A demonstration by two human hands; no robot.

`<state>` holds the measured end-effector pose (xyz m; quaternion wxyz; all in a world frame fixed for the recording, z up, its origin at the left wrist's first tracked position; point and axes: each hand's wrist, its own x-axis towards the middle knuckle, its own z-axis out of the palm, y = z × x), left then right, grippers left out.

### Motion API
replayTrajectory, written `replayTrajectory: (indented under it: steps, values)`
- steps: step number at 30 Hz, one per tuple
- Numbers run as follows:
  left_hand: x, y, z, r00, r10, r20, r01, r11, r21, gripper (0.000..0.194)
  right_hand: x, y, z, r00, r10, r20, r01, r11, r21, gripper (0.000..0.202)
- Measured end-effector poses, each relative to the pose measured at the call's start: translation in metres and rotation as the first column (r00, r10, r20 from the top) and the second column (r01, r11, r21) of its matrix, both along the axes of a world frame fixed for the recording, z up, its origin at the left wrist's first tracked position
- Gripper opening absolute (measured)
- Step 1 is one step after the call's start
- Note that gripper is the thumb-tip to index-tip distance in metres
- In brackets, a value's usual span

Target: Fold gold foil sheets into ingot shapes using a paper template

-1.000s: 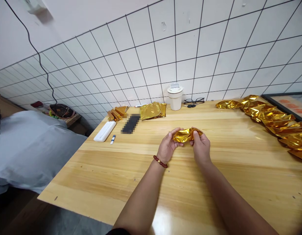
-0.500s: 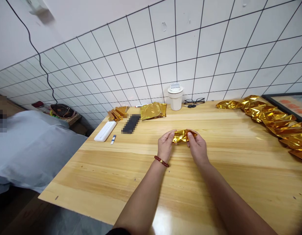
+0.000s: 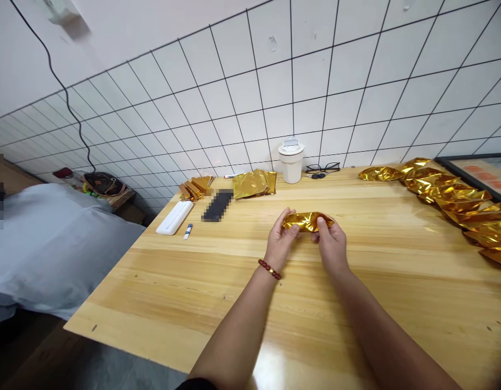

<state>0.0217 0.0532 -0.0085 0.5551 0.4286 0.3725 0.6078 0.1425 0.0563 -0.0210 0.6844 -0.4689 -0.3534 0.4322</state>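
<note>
A folded piece of shiny gold foil paper (image 3: 305,221) is held just above the table, stretched sideways between both hands. My left hand (image 3: 280,235), with a dark red bead bracelet at the wrist, grips its left end, thumb on the near side. My right hand (image 3: 330,238) pinches the right end, its thumb pressed on the front face. Fingers behind the foil are partly hidden. Beyond the hands lies a stack of flat gold foil sheets (image 3: 252,184). A row of folded gold foil pieces (image 3: 445,189) runs along the right side of the table.
On the wooden table (image 3: 173,303) stand a white lidded cup (image 3: 291,165) and, beside it, eyeglasses (image 3: 323,169). To the left are gold strips (image 3: 195,188), a blurred dark object (image 3: 218,206), a white power bank (image 3: 174,218) and a small tube (image 3: 188,232). A person (image 3: 51,244) is at far left.
My left thumb has slid down and right along the foil's lower edge, uncovering more of its left end. The foil and my right hand have shifted slightly right.
</note>
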Motion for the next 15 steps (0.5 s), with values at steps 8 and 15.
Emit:
replayTrajectory:
  steps: [8,15]
  values:
    - [0.0041,-0.0041,0.0028,0.978,0.067,-0.196,-0.053,0.996,0.076,0.046,0.0,-0.0028,0.0018,0.996,0.002,0.094,-0.004,1.0,0.017,0.04]
    - [0.0063,-0.0068,0.0052,0.981,0.155,-0.121,-0.146,0.986,0.077,0.055,-0.0021,-0.0054,0.0034,0.993,0.064,0.097,-0.069,0.996,0.049,0.045]
